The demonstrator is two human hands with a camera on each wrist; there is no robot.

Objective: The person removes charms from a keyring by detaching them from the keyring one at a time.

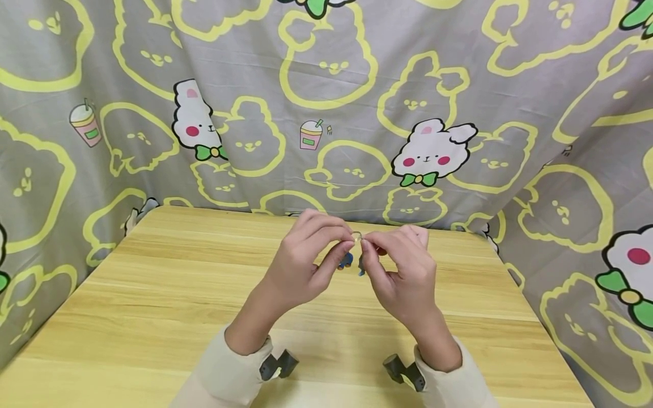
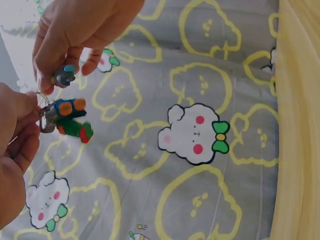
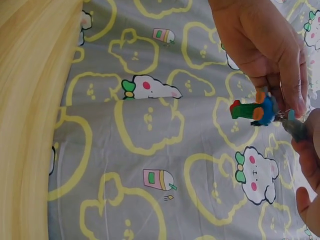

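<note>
Above the middle of the desk (image 1: 153, 306), in the head view, the left hand (image 1: 301, 258) and the right hand (image 1: 405, 272) of a person come almost fingertip to fingertip. Between them is a thin metal ring (image 1: 357, 232). The left hand pinches one side of it with thumb and forefinger, and the right hand pinches at the other side. I think only the fingertips are used because the ring is so small, and two sides are held so that it does not turn. A blue figure (image 1: 346, 261) hangs beneath the left fingers, and a grey figure (image 1: 361, 266) beneath the right ones.

From the left wrist view, I notice also a green figure (image 2: 74, 128) with a red end, close against the blue one, on the left hand's side. The grey figure is apart from these two, near the right fingers. Probably this separation leaves the fingertips some room for working.

From the right wrist view, the blue and green figures overlap, and the grey one is right beside the right fingers; whether they press it, I cannot tell. Everything hangs in the air before a printed grey cloth (image 3: 165, 120), well apart from the desk, perhaps so that the figures can swing freely.
</note>
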